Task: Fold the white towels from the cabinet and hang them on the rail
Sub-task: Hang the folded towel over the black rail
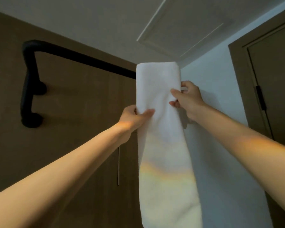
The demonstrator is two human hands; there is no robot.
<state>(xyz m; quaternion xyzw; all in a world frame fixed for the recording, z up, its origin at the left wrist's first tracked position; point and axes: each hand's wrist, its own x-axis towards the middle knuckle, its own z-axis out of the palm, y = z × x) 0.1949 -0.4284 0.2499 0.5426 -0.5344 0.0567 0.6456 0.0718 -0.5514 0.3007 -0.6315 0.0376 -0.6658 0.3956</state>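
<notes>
In the head view, a white towel (158, 89) hangs down in a long folded strip. Both hands hold it at its edges.

The left hand (132, 116) grips the left edge of the towel. Its thumb (148, 111) lies flat on the front face, and the other fingers are behind the cloth, where I cannot see them. The right hand (187, 97) grips the right edge, a little higher than the left thumb. Its fingers (175, 92) are curled round the edge, with the tips pressing on the front face. The cloth between the two grips is slightly creased.

Above the fingers of both hands the towel ends in a rounded fold. A black rail (82, 59) comes from the left, above the left thumb, and goes behind the towel just under this fold, so the towel seems to lie over it. Below the fingers the towel hangs free to the bottom of the picture.

Far to the left of the left thumb the rail bends down and is fixed on a brown wall (72, 104) with two round mounts. Under the left hand there is a thin vertical handle (118, 165). Behind the right fingers is a white wall (212, 71), and to the right of them a dark door (273, 76). High above the fingers is a ceiling panel (183, 28).
</notes>
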